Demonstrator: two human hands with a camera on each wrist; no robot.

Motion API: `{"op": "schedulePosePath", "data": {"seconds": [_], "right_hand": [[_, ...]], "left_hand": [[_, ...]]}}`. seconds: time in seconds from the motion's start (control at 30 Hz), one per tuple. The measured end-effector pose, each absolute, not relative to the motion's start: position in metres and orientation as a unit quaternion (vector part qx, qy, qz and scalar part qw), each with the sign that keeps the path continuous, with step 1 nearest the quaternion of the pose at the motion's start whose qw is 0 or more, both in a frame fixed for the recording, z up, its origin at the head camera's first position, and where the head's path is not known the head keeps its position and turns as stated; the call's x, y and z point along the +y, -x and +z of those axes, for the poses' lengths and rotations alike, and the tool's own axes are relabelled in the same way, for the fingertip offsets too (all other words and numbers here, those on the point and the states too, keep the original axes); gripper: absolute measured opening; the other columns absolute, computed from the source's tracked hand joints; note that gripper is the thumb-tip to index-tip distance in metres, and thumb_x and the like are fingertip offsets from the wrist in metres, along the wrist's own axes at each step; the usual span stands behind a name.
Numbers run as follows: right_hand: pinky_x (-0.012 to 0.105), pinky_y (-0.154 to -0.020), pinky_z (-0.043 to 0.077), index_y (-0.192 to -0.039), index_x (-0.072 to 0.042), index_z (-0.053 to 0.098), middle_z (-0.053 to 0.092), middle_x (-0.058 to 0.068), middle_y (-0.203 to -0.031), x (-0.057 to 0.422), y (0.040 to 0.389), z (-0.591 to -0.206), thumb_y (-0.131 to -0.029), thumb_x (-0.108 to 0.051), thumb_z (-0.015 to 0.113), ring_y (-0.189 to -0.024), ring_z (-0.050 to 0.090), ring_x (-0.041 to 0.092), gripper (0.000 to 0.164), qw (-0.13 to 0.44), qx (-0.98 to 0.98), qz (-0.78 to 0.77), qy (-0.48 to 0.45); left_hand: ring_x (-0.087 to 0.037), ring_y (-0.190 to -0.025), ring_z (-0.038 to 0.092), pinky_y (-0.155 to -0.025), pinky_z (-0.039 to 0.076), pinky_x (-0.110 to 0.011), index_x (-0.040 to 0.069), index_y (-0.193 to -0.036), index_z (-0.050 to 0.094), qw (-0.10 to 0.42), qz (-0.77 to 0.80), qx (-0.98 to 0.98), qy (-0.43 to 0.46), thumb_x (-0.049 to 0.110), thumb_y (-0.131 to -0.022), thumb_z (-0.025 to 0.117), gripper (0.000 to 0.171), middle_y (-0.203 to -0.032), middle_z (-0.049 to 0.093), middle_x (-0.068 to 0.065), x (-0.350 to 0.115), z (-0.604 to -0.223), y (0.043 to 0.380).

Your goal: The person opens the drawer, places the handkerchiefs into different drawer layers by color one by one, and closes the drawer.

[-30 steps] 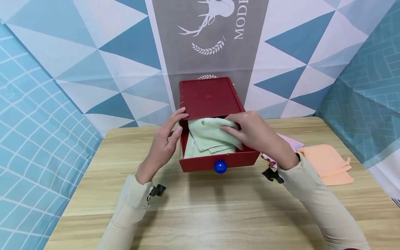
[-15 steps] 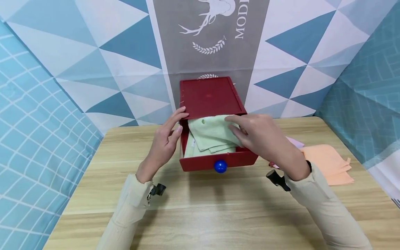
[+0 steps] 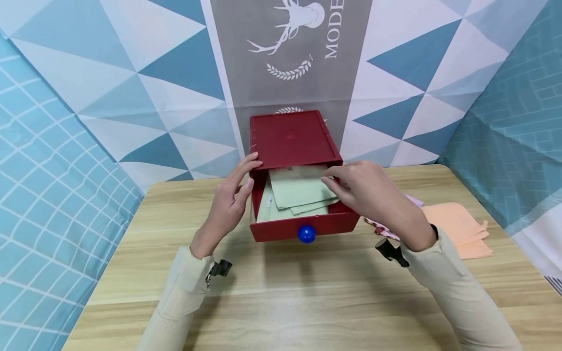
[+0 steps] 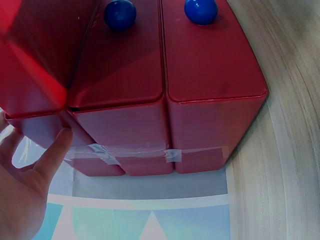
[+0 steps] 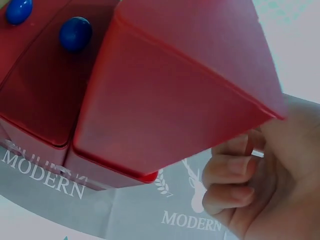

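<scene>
The red drawer (image 3: 281, 226), with a blue knob (image 3: 306, 234), stands pulled out from the top of a red cabinet (image 3: 291, 139). Inside lies a folded pale green towel (image 3: 300, 190), its back part blurred under the cabinet top. My left hand (image 3: 226, 202) rests its fingertips at the cabinet's left front corner, thumb apart beside the drawer. Over the drawer's right side is my right hand (image 3: 369, 187), thumb and index fingertips slightly apart at the towel's right edge. In the right wrist view, the other fingers bend loosely outside the drawer wall, which hides the index fingertip.
A peach towel (image 3: 452, 219) lies on the wooden table (image 3: 281, 302) to the right. Beside it, a pink patterned cloth (image 3: 386, 229) is partly hidden by the right forearm. Lower closed drawers (image 4: 215, 55) show in the wrist views. A patterned fabric backdrop (image 3: 184, 73) hangs behind.
The right hand has shifted right, off the towel's middle toward its edge. The towel's raised back part has dropped lower into the drawer. The left hand stays at the cabinet corner.
</scene>
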State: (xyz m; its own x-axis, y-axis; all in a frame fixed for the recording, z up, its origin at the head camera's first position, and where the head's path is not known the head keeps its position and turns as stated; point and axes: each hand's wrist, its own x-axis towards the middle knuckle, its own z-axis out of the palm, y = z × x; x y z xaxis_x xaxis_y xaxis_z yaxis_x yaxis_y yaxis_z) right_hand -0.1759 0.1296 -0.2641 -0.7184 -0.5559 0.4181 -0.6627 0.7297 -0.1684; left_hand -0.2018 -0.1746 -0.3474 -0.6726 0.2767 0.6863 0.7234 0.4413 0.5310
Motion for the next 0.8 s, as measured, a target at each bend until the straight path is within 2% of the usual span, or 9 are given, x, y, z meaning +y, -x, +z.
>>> {"op": "schedulePosePath", "data": {"seconds": [0.1, 0.23, 0.37, 0.47, 0.53, 0.63, 0.7, 0.8], "right_hand": [[0.027, -0.05, 0.038, -0.109, -0.011, 0.075, 0.053, -0.008, -0.059, 0.133, 0.169, -0.265, -0.094, -0.02, 0.069, -0.051, 0.044, 0.009, 0.019, 0.202, -0.896, 0.186, -0.348], [0.024, -0.048, 0.035, -0.107, -0.013, 0.069, 0.046, -0.011, -0.062, 0.136, 0.154, -0.267, -0.095, -0.019, 0.069, -0.049, 0.04, 0.004, 0.014, 0.229, -0.868, 0.246, -0.365], [0.018, -0.053, 0.043, -0.099, -0.015, 0.061, 0.052, -0.014, -0.071, 0.141, 0.136, -0.269, -0.093, -0.013, 0.07, -0.057, 0.048, 0.001, 0.011, 0.235, -0.843, 0.321, -0.362], [0.017, -0.057, 0.045, -0.09, -0.013, 0.062, 0.06, -0.012, -0.074, 0.145, 0.125, -0.272, -0.091, -0.007, 0.07, -0.063, 0.053, 0.002, 0.01, 0.258, -0.818, 0.373, -0.353], [0.017, -0.056, 0.045, -0.084, -0.015, 0.065, 0.061, -0.011, -0.072, 0.146, 0.117, -0.277, -0.091, -0.004, 0.067, -0.064, 0.054, 0.003, 0.013, 0.254, -0.804, 0.402, -0.358], [0.02, -0.059, 0.05, -0.083, -0.019, 0.067, 0.062, -0.012, -0.072, 0.145, 0.106, -0.29, -0.095, 0.0, 0.06, -0.066, 0.058, 0.005, 0.023, 0.189, -0.789, 0.444, -0.38], [0.023, -0.061, 0.053, -0.087, -0.022, 0.068, 0.065, -0.013, -0.074, 0.142, 0.098, -0.3, -0.098, 0.0, 0.055, -0.068, 0.061, 0.006, 0.028, 0.122, -0.789, 0.462, -0.386], [0.028, -0.066, 0.057, -0.095, -0.019, 0.071, 0.069, -0.01, -0.079, 0.137, 0.093, -0.315, -0.104, -0.003, 0.046, -0.072, 0.065, 0.009, 0.031, 0.02, -0.782, 0.49, -0.385]], "left_hand": [[-0.015, -0.142, 0.038, -0.089, 0.056, -0.046, 0.019, -0.144, 0.052, 0.263, -0.427, -0.808, 0.31, 0.002, -0.099, 0.05, 0.048, -0.157, 0.04, 0.003, -0.176, -0.348, 0.202], [-0.016, -0.143, 0.038, -0.088, 0.056, -0.045, 0.02, -0.144, 0.052, 0.263, -0.426, -0.808, 0.31, 0.005, -0.1, 0.05, 0.046, -0.157, 0.04, 0.003, -0.176, -0.347, 0.202], [-0.015, -0.142, 0.038, -0.088, 0.056, -0.046, 0.019, -0.144, 0.052, 0.262, -0.427, -0.808, 0.31, 0.003, -0.099, 0.051, 0.048, -0.157, 0.04, 0.003, -0.175, -0.347, 0.201], [-0.015, -0.142, 0.038, -0.088, 0.056, -0.046, 0.019, -0.144, 0.053, 0.262, -0.43, -0.806, 0.312, 0.003, -0.099, 0.051, 0.048, -0.156, 0.04, 0.002, -0.176, -0.347, 0.202], [-0.015, -0.142, 0.039, -0.088, 0.057, -0.047, 0.018, -0.143, 0.053, 0.263, -0.432, -0.804, 0.313, 0.003, -0.099, 0.051, 0.048, -0.156, 0.04, 0.002, -0.176, -0.348, 0.202], [-0.016, -0.141, 0.039, -0.087, 0.057, -0.047, 0.019, -0.143, 0.053, 0.265, -0.433, -0.803, 0.313, 0.004, -0.099, 0.051, 0.047, -0.156, 0.041, 0.002, -0.177, -0.349, 0.203], [-0.015, -0.142, 0.039, -0.087, 0.057, -0.047, 0.019, -0.143, 0.053, 0.265, -0.431, -0.804, 0.313, 0.004, -0.099, 0.051, 0.047, -0.156, 0.041, 0.003, -0.177, -0.349, 0.203], [-0.015, -0.142, 0.039, -0.088, 0.057, -0.046, 0.019, -0.144, 0.052, 0.264, -0.43, -0.805, 0.312, 0.006, -0.1, 0.051, 0.046, -0.156, 0.04, 0.003, -0.177, -0.348, 0.202]]}}
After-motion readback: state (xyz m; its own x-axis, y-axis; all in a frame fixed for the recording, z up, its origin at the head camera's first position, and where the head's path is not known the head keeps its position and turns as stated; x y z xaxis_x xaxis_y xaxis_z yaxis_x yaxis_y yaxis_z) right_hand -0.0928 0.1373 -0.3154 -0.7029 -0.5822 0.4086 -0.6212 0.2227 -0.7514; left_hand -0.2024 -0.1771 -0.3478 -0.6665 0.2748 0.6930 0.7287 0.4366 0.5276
